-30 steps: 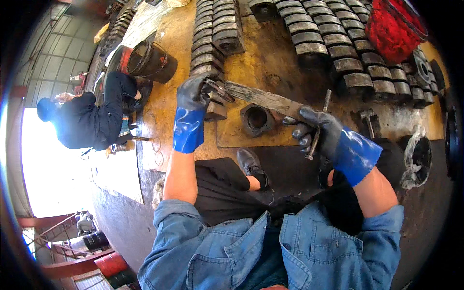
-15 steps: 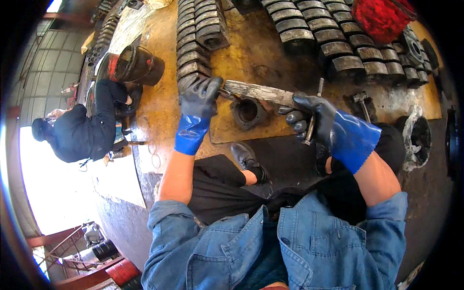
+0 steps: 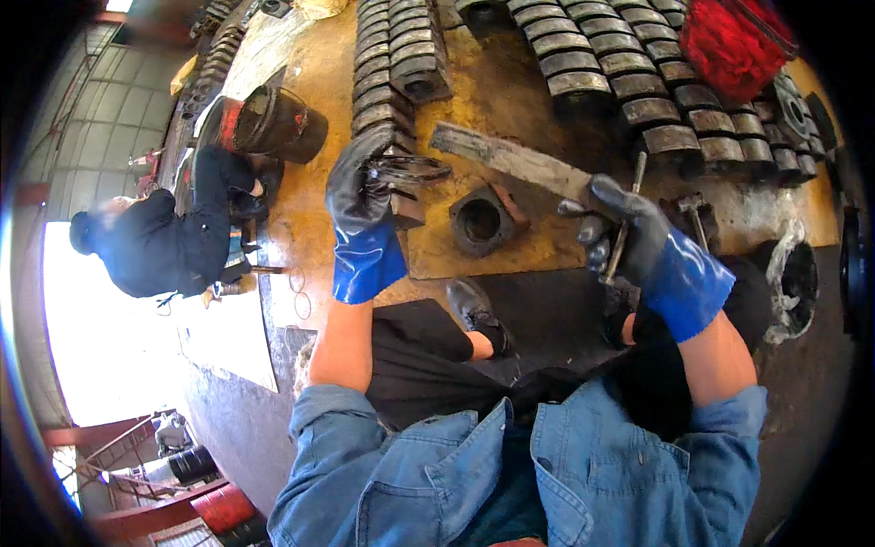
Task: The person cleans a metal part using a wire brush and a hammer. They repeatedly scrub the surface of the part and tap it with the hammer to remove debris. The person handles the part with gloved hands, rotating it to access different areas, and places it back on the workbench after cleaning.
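Both my hands wear black gloves with blue cuffs. My left hand (image 3: 358, 190) is closed on a bundle of thin, dark metal rings (image 3: 415, 170), held at the near end of a row of metal blocks. My right hand (image 3: 629, 219) grips a worn, flat grey strip (image 3: 515, 162), its free end pointing left and away from me. A thin metal rod (image 3: 625, 223) also passes through the right hand, roughly upright in the picture. Between the hands, on the yellowish board, lies a dark metal block with a round bore (image 3: 478, 223).
Long rows of dark blocks (image 3: 583, 82) stand at the far side. A red-filled container (image 3: 734, 50) is far right, a hammer (image 3: 697, 217) right. A plastic-lined black container (image 3: 795, 283) stands near my right knee. A dirty bucket (image 3: 283, 128) and a crouching person (image 3: 169, 237) are left.
My left hand has drawn apart from the strip's tip, and the rings in it now show. The strip stays in my right hand. The whole view has shifted slightly.
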Demonstrator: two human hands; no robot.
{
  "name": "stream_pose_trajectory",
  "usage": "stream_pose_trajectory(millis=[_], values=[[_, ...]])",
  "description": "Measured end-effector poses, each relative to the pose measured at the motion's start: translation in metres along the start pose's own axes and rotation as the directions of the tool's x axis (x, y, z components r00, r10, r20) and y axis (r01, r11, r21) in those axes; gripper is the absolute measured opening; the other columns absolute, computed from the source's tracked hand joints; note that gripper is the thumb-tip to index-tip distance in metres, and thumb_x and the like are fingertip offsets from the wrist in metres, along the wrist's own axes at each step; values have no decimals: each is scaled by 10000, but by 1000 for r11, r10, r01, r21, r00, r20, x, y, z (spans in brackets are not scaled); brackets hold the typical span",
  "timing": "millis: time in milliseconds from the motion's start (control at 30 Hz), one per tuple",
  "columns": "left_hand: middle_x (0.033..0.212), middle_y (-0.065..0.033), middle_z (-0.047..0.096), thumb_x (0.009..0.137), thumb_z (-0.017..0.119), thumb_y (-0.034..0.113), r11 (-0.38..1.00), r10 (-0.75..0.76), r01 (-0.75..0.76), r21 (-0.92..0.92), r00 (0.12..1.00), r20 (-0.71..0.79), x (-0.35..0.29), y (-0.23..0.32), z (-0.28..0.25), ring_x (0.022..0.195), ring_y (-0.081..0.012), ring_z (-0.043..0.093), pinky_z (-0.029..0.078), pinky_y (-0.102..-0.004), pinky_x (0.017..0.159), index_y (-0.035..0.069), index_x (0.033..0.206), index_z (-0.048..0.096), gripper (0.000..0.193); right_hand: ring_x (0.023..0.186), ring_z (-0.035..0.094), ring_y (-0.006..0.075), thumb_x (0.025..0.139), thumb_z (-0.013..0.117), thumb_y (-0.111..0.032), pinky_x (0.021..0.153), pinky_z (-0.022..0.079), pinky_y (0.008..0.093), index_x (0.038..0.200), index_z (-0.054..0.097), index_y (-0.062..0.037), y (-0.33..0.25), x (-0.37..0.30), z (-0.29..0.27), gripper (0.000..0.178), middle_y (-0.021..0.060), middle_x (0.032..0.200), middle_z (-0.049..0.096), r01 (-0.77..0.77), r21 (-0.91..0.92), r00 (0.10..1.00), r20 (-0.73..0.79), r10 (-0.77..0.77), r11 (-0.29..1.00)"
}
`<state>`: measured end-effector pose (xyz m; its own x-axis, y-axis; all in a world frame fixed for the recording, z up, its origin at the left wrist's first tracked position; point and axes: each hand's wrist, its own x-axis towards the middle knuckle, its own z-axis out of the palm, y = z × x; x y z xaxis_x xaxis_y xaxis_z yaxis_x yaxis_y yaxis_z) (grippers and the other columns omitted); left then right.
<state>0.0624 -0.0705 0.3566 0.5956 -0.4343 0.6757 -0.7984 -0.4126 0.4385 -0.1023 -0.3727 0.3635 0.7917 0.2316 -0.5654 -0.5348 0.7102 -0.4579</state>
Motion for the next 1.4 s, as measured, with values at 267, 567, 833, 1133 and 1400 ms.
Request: stream_pose_trajectory(millis=[267, 567, 833, 1133, 1400], values=[[1022, -144, 676, 892, 591, 225, 998, -49, 45, -42, 992, -113, -6, -20, 4, 961, -273, 644, 477, -352, 887, 11, 1065, 652, 282, 475, 587, 168, 896, 560, -462, 453, 483, 290, 1078, 608, 14, 14, 7, -4, 512, 69, 619, 617, -18, -114, 997, 77, 27, 993], [926, -159, 679, 739, 608, 92, 880, 48, -128, 457, 982, 182, -13, -25, 12, 856, -339, 657, 532, -381, 758, 68, 988, 681, 260, 512, 586, 179, 917, 521, -423, 480, 474, 290, 1095, 600, -36, 16, 8, -2, 433, 87, 711, 652, -10, -85, 991, 129, 21, 996], [924, -122, 688, 835, 619, 155, 908, -367, 274, 318, 886, 284, -13, -14, 19, 856, -270, 672, 517, -345, 760, 71, 1026, 677, 216, 560, 511, 159, 910, 547, -429, 504, 439, 294, 1102, 554, 17, 15, 28, -23, 486, 74, 769, 591, 45, 145, 996, -89, -32, 988], [785, -88, 686, 839, 649, 203, 866, -451, 278, 415, 794, 409, -17, 4, 38, 755, -232, 648, 494, -343, 672, 60, 942, 699, 183, 664, 670, 210, 921, 574, -340, 469, 521, 290, 1143, 585, 17, 30, 34, -16, 421, 168, 889, 670, 156, -154, 987, 52, -150, 976], [747, -79, 683, 884, 656, 306, 539, -732, 841, 42, 443, 517, -32, -41, 32, 593, -122, 612, 491, -283, 506, -2, 879, 685, 309, 680, 658, 163, 945, 535, -238, 567, 492, 255, 1156, 588, 6, 18, 19, -22, 327, 124, 861, 694, 560, -718, 797, 331, -505, 413]])
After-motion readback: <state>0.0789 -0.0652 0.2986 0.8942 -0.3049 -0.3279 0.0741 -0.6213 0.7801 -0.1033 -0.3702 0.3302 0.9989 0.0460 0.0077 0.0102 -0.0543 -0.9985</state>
